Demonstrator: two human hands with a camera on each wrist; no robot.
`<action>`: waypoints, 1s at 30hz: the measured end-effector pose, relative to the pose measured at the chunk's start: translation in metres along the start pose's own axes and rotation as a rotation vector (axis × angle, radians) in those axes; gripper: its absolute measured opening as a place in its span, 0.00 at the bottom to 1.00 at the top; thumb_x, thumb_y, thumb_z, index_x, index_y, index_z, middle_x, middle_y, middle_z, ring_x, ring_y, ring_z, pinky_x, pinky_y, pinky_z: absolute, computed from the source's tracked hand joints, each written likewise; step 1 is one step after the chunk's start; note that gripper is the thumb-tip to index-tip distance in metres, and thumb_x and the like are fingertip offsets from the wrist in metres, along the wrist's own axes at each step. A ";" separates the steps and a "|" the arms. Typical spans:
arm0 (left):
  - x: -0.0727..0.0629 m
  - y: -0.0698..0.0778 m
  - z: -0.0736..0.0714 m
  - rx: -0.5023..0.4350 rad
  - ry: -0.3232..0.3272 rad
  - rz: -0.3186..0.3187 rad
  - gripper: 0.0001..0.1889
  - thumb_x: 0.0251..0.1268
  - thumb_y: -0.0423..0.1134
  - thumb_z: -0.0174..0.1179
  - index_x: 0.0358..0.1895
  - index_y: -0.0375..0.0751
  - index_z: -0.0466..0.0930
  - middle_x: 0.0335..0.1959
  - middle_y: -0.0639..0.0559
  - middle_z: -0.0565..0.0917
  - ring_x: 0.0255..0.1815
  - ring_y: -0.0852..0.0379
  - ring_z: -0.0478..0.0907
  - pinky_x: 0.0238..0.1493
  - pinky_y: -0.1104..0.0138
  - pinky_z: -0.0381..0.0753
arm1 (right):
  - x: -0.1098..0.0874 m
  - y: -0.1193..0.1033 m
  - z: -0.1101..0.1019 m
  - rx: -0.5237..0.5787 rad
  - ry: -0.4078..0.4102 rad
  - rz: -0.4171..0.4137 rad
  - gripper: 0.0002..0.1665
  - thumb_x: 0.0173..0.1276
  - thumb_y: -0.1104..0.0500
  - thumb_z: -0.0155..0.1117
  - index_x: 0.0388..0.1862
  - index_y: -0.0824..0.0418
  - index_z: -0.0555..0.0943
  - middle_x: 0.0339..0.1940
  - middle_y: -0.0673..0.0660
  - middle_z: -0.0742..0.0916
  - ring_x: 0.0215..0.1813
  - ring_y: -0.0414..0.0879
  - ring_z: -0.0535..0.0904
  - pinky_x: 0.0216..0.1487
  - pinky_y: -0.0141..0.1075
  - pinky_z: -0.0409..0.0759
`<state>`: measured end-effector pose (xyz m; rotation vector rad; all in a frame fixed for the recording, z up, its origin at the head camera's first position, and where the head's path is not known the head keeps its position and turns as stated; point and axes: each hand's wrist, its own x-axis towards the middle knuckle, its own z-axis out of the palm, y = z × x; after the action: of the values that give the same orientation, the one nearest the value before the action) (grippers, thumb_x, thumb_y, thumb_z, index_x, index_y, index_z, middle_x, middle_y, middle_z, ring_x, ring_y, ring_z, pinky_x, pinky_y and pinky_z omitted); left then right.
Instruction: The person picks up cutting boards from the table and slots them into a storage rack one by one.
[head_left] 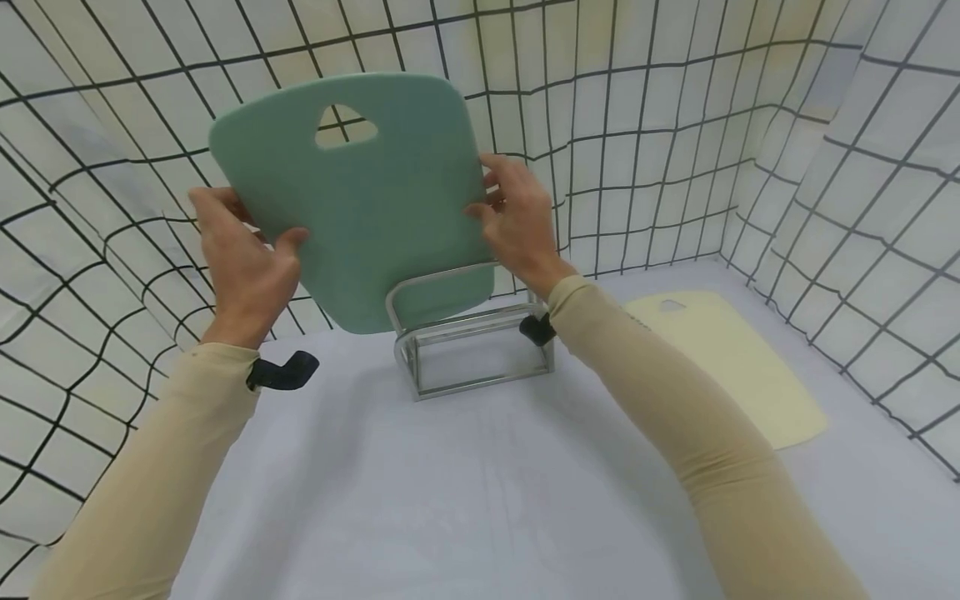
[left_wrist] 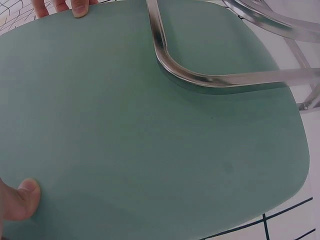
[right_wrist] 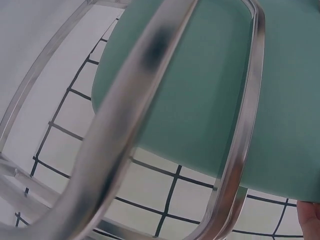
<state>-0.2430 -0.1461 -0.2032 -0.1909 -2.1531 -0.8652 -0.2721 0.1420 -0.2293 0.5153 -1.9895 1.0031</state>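
A green cutting board (head_left: 390, 192) with a handle hole near its top stands tilted in the head view, its lower part behind the front loop of a metal rack (head_left: 483, 386). My left hand (head_left: 251, 267) grips the board's left edge, thumb on the near face and fingers behind. At the opposite edge my right hand (head_left: 521, 217) pinches the board between thumb and fingers. The left wrist view has the loop (left_wrist: 215, 81) crossing the board's near face, with the left thumb (left_wrist: 24, 200) pressed on it. Only a bit of the right hand (right_wrist: 310, 217) shows in the right wrist view.
A pale yellow cutting board (head_left: 720, 358) lies flat on the white table (head_left: 450, 492), to the right of the rack and partly behind my right sleeve. Grid-patterned walls (head_left: 637, 142) enclose the back and both sides.
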 end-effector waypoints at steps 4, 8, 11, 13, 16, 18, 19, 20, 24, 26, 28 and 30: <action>0.000 0.001 0.002 -0.010 -0.012 0.004 0.26 0.71 0.31 0.61 0.66 0.40 0.61 0.65 0.41 0.71 0.63 0.53 0.72 0.55 0.61 0.77 | 0.000 0.002 -0.002 -0.004 0.010 -0.007 0.29 0.67 0.68 0.71 0.66 0.64 0.76 0.52 0.65 0.85 0.47 0.53 0.87 0.52 0.36 0.89; 0.000 0.001 0.005 -0.018 -0.012 0.022 0.25 0.70 0.31 0.60 0.66 0.38 0.62 0.64 0.40 0.71 0.62 0.52 0.72 0.54 0.61 0.77 | 0.000 0.005 -0.004 -0.010 0.004 0.002 0.29 0.67 0.67 0.70 0.67 0.63 0.76 0.53 0.64 0.85 0.49 0.53 0.87 0.53 0.35 0.89; 0.001 0.002 0.006 -0.020 -0.010 0.033 0.24 0.70 0.30 0.60 0.65 0.37 0.62 0.64 0.39 0.71 0.62 0.52 0.72 0.54 0.60 0.77 | 0.000 0.007 -0.005 -0.006 0.002 0.002 0.29 0.68 0.68 0.70 0.67 0.64 0.75 0.54 0.64 0.85 0.50 0.53 0.88 0.54 0.35 0.89; 0.001 0.003 0.007 -0.022 -0.012 0.034 0.24 0.71 0.30 0.59 0.65 0.37 0.62 0.64 0.39 0.71 0.63 0.51 0.72 0.55 0.59 0.78 | 0.001 0.007 -0.006 -0.002 0.004 0.004 0.29 0.68 0.68 0.70 0.66 0.64 0.75 0.54 0.65 0.85 0.50 0.53 0.88 0.53 0.35 0.89; 0.001 0.005 0.008 -0.029 -0.019 0.022 0.24 0.71 0.30 0.58 0.65 0.37 0.61 0.64 0.40 0.71 0.64 0.51 0.72 0.57 0.58 0.79 | 0.001 0.008 -0.007 0.002 0.008 0.003 0.29 0.67 0.68 0.70 0.66 0.65 0.75 0.53 0.65 0.85 0.50 0.53 0.89 0.53 0.35 0.89; 0.001 0.006 0.009 -0.034 -0.023 0.020 0.23 0.71 0.29 0.58 0.65 0.37 0.61 0.64 0.40 0.71 0.65 0.51 0.72 0.59 0.56 0.80 | 0.001 0.007 -0.008 0.004 0.015 0.004 0.29 0.67 0.69 0.70 0.66 0.65 0.75 0.53 0.65 0.85 0.50 0.53 0.89 0.53 0.35 0.89; 0.001 0.006 0.009 -0.039 -0.024 0.020 0.23 0.71 0.29 0.58 0.65 0.37 0.61 0.64 0.40 0.71 0.66 0.51 0.72 0.60 0.55 0.81 | 0.001 0.007 -0.009 0.005 0.015 0.007 0.29 0.67 0.69 0.70 0.66 0.65 0.75 0.52 0.65 0.85 0.50 0.53 0.89 0.53 0.36 0.89; 0.001 0.006 0.009 -0.040 -0.025 0.022 0.23 0.71 0.29 0.58 0.65 0.37 0.61 0.64 0.40 0.71 0.66 0.51 0.72 0.60 0.55 0.81 | 0.000 0.007 -0.010 0.005 0.017 0.008 0.29 0.67 0.69 0.70 0.66 0.65 0.75 0.52 0.65 0.85 0.50 0.53 0.89 0.53 0.36 0.89; 0.000 0.007 0.010 -0.036 -0.026 0.037 0.22 0.72 0.29 0.57 0.64 0.35 0.61 0.63 0.38 0.71 0.63 0.50 0.71 0.56 0.60 0.79 | -0.001 0.008 -0.012 0.007 0.014 0.015 0.30 0.67 0.69 0.70 0.67 0.64 0.75 0.52 0.65 0.85 0.49 0.53 0.89 0.54 0.37 0.89; -0.001 0.007 0.011 -0.032 -0.028 0.042 0.21 0.73 0.30 0.56 0.64 0.34 0.61 0.63 0.37 0.71 0.62 0.49 0.71 0.54 0.59 0.77 | -0.001 0.009 -0.012 0.004 0.011 0.016 0.30 0.67 0.69 0.70 0.67 0.63 0.75 0.52 0.65 0.85 0.49 0.53 0.89 0.54 0.36 0.89; -0.001 0.009 0.011 -0.033 -0.031 0.048 0.21 0.73 0.29 0.56 0.63 0.33 0.61 0.63 0.35 0.70 0.62 0.47 0.72 0.56 0.58 0.78 | -0.001 0.009 -0.013 -0.003 0.008 0.019 0.30 0.67 0.69 0.70 0.67 0.63 0.75 0.52 0.65 0.85 0.49 0.53 0.89 0.54 0.36 0.89; 0.000 0.010 0.011 -0.038 -0.033 0.051 0.21 0.73 0.29 0.55 0.63 0.32 0.61 0.63 0.35 0.71 0.63 0.45 0.72 0.57 0.55 0.79 | -0.001 0.010 -0.014 -0.008 0.008 0.020 0.29 0.67 0.68 0.70 0.67 0.62 0.75 0.52 0.64 0.85 0.50 0.53 0.89 0.54 0.36 0.89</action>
<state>-0.2459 -0.1313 -0.2036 -0.2802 -2.1542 -0.8798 -0.2710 0.1589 -0.2300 0.4874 -1.9946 1.0073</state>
